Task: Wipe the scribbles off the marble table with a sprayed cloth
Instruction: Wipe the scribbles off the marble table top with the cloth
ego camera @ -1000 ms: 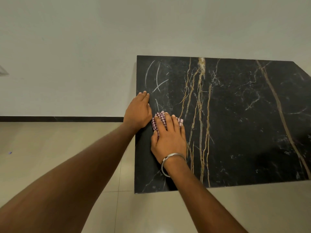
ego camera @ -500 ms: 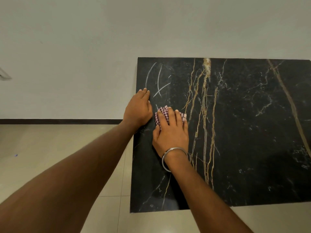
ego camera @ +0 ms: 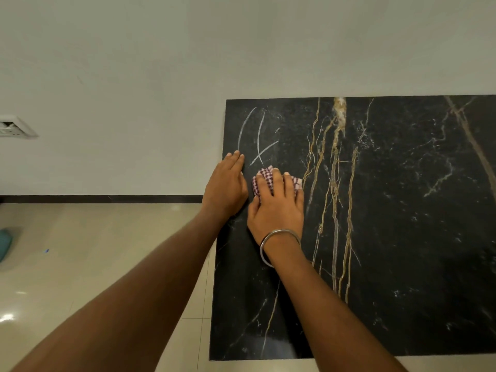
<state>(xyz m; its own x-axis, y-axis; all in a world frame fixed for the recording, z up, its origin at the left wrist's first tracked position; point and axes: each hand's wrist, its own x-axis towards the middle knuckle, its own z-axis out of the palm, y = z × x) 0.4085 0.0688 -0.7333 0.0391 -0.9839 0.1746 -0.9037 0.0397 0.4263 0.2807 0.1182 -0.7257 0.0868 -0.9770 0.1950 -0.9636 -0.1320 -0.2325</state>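
The wiping step is judged to be under way. A checked cloth (ego camera: 276,181) is pressed flat on the black marble worktop (ego camera: 402,237) under the straight fingers of the right hand (ego camera: 277,210); nothing is grasped. The left hand (ego camera: 228,189), released, is laid flat at the worktop's nine o'clock edge. White scribbles (ego camera: 257,138) remain at twelve o'clock from the cloth, so a forward push over them is called for.
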